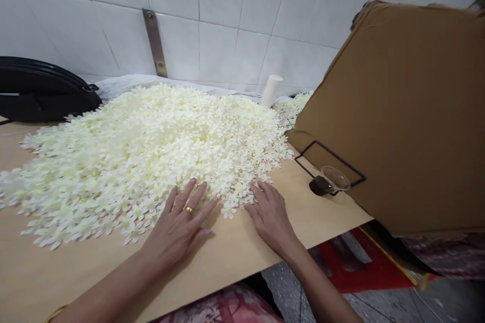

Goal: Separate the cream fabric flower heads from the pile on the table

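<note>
Your left hand [175, 231] and right hand [272, 218] are touching the flowers [162, 149] at their near edge.
Your left fingers are lying spread apart; your right fingers are curving close together, the thumb standing off. The flowers are lying heaped on the table [227, 252], between the bag [47, 91] at left and the cardboard [409, 121] at right.

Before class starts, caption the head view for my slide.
Left hand and right hand at the near edge of white flowers heaped on a table.
</note>
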`<state>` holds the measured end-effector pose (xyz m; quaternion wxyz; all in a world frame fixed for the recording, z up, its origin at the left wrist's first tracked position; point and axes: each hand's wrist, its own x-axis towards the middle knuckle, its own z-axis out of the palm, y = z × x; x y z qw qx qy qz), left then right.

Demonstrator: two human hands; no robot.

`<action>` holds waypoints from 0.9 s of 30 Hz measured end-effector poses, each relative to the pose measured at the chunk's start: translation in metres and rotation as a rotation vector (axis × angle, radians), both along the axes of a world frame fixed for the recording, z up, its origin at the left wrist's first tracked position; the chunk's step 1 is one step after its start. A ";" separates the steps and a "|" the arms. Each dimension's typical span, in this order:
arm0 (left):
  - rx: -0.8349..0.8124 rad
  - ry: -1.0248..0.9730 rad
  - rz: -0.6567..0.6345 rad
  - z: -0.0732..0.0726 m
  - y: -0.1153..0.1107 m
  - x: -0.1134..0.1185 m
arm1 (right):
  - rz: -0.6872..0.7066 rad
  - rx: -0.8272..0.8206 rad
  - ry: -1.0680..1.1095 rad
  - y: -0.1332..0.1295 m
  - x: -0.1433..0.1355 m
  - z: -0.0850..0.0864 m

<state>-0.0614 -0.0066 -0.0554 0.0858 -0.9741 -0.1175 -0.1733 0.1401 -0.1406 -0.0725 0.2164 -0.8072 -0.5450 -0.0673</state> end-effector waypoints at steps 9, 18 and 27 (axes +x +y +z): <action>0.137 -0.209 -0.107 0.007 0.025 0.016 | -0.100 -0.002 0.178 0.025 0.026 0.045; 0.309 -0.140 -0.406 0.004 -0.034 0.063 | -0.570 0.030 0.183 0.079 0.117 0.032; 0.266 -0.168 -0.348 0.001 -0.022 0.063 | -0.495 0.065 0.124 0.075 0.104 0.027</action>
